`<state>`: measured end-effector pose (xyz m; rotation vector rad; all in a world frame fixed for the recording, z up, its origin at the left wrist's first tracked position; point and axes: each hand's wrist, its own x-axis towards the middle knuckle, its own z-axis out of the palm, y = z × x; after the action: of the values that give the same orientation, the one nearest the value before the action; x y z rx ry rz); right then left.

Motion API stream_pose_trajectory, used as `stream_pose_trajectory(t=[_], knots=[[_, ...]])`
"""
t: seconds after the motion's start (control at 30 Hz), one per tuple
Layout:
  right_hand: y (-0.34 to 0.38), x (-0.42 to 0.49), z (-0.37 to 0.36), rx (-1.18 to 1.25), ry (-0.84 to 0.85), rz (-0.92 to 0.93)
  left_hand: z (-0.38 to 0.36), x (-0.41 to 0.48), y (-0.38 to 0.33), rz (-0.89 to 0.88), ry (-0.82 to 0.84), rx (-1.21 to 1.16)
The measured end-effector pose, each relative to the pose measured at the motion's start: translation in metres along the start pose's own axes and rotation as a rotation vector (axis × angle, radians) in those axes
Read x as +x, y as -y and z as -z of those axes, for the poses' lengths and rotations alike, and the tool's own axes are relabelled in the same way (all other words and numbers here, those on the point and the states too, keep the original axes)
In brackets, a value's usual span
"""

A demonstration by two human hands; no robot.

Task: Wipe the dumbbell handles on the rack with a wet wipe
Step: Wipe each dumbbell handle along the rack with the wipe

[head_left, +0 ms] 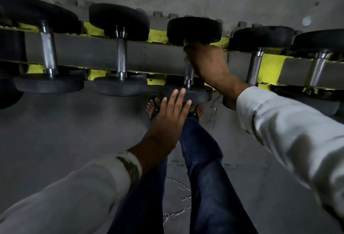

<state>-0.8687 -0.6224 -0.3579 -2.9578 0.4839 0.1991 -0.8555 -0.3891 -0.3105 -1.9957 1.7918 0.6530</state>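
Note:
Several black dumbbells with steel handles lie across a yellow and grey rack (270,67). My right hand (208,62) wraps around the handle of the middle dumbbell (193,29), with a white wet wipe (186,45) showing at its fingertips near the far head. Only the near end of that handle (188,77) shows below the hand. My left hand (170,114) rests with straight fingers on the near head (199,95) of the same dumbbell.
Two dumbbells (121,53) lie to the left and two more (255,66) to the right on the rack. Below is a dark puzzle-mat floor (74,131), with my legs in blue jeans (201,168) and sandalled feet under the rack.

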Motion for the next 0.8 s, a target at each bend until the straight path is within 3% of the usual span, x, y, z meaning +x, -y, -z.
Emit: stream_pose_trajectory(t=[0.13,0.23,0.3,0.4,0.6,0.7,0.8], knots=[[0.010,0.014,0.005,-0.033,0.298,0.192,-0.001,-0.001,0.001,0.003,0.008,-0.004],[0.022,0.016,0.015,-0.014,0.599,0.188,0.009,-0.001,0.004,-0.011,0.074,-0.030],[0.029,0.010,0.023,0.031,0.649,0.201,0.017,-0.002,0.007,-0.027,0.108,-0.050],[0.025,-0.006,0.031,0.208,0.554,0.183,0.025,-0.006,0.011,-0.048,0.109,-0.104],[-0.025,-0.076,0.035,0.674,0.141,-0.179,0.036,0.000,-0.005,-0.172,-0.040,-0.179],[-0.066,-0.110,0.038,0.596,0.025,-0.234,0.046,0.019,-0.034,-0.202,-0.036,-0.231],[-0.111,-0.127,0.034,0.451,0.026,-0.226,0.059,0.046,-0.075,-0.252,-0.063,-0.279]])
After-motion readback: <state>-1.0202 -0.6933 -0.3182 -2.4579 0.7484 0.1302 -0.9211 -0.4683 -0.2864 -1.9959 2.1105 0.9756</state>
